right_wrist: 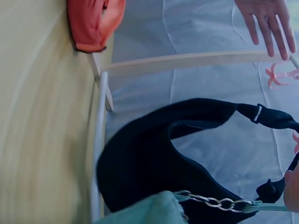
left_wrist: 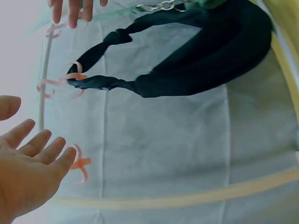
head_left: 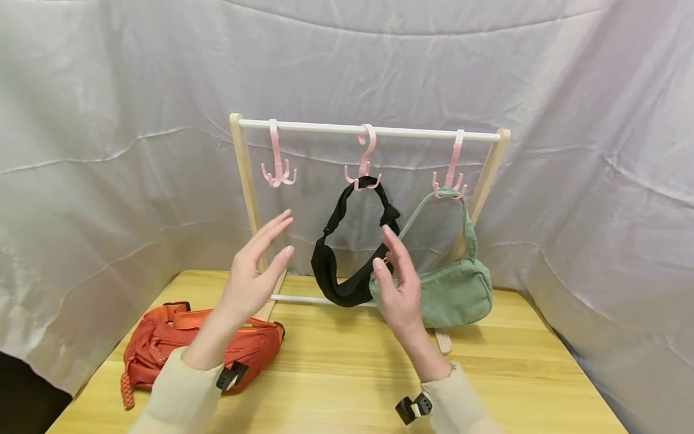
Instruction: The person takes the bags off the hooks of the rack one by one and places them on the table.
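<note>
Green bag in ribbed cloth — corduroy-like, matt black cloth bag, smooth plastic hooks

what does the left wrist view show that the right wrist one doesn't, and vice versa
Only the left wrist view shows the pink hook at its top left. Only the right wrist view shows the red bag. Both show the black bag, part of the green bag, its metal chain, the other two pink hooks, a wooden upright and, at least in part, the left hand and right hand.
</note>
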The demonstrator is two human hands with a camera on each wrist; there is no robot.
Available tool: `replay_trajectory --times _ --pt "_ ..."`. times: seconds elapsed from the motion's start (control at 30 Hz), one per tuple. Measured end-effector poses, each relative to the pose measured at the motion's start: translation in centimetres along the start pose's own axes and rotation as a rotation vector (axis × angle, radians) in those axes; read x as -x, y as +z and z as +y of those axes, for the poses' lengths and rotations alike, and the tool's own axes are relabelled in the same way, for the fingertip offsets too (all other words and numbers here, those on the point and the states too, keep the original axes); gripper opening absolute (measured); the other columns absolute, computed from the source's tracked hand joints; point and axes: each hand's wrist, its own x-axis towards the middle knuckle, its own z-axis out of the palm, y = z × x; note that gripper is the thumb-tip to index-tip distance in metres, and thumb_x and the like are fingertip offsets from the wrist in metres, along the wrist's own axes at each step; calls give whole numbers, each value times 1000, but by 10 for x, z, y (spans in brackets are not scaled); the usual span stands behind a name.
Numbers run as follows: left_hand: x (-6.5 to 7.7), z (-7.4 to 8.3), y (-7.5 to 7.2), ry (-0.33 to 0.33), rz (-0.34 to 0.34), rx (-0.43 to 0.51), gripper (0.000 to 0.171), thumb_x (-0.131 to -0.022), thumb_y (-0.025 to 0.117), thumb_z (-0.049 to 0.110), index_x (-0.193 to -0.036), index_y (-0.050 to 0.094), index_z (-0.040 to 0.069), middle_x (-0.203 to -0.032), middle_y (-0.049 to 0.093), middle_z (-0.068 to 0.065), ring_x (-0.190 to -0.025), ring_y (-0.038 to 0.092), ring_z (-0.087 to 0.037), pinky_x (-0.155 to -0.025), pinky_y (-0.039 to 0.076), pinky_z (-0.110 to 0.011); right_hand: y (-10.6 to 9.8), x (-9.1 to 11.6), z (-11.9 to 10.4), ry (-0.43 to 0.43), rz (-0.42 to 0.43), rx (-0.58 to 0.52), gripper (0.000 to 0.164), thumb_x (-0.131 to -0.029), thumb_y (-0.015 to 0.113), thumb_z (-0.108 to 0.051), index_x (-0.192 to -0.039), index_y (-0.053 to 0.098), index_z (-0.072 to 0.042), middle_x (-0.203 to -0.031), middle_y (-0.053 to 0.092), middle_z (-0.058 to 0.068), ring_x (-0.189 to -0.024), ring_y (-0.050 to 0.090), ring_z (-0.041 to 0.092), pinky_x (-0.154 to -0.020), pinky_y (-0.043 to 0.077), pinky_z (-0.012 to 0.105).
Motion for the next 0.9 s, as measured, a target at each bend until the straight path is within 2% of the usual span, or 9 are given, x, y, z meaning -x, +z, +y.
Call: replay_trajectory --times 0.13,0.17,0.37,0.5,0.6,0.77,0.9 --pt "-16 6 2 67 5 0 51 -102 64 4 -151 57 18 -160 47 6 -149 42 -17 -122 31 -33 -3 -15 0 -10 15 7 51 -102 55 7 -153 49 0 -157 49 17 -144 47 23 -118 37 30" --pt "-20 7 3 81 4 -1 51 -102 64 4 -151 57 17 -160 47 6 -149 42 -18 -122 31 -34 -4 -18 0 -9 18 11 51 -102 56 6 -153 49 0 -157 49 16 -144 47 26 -118 37 30" --pt "-41 17 5 154 2 -9 50 -101 64 6 -150 57 14 -160 47 6 -150 40 -18 -123 32 -39 -11 -36 1 3 20 19 52 -104 57 2 -154 48 -5 -158 48 13 -146 43 37 -122 34 41" --pt "-54 22 7 187 -1 -3 49 -102 64 7 -150 57 12 -161 47 2 -151 38 -18 -124 29 -41 -15 -48 0 13 22 30 52 -104 57 0 -155 49 -6 -158 49 11 -147 44 27 -123 32 43" --pt "-65 26 8 219 3 7 49 -102 64 7 -150 57 10 -160 48 -1 -151 38 -19 -125 27 -42 -17 -58 0 17 23 35 52 -103 58 1 -154 49 -6 -158 49 10 -146 45 27 -123 33 40" --pt "-85 30 10 256 13 -7 47 -102 64 9 -149 58 10 -159 48 2 -149 42 -16 -125 28 -40 -17 -76 -3 10 11 74 53 -103 59 3 -154 47 -1 -157 48 16 -145 45 30 -122 34 40" --pt "-100 32 13 289 10 -24 47 -103 64 10 -150 57 9 -160 48 0 -149 42 -16 -124 30 -39 -14 -87 -19 16 -6 117 51 -102 58 4 -151 46 6 -155 48 23 -145 45 37 -122 34 46"
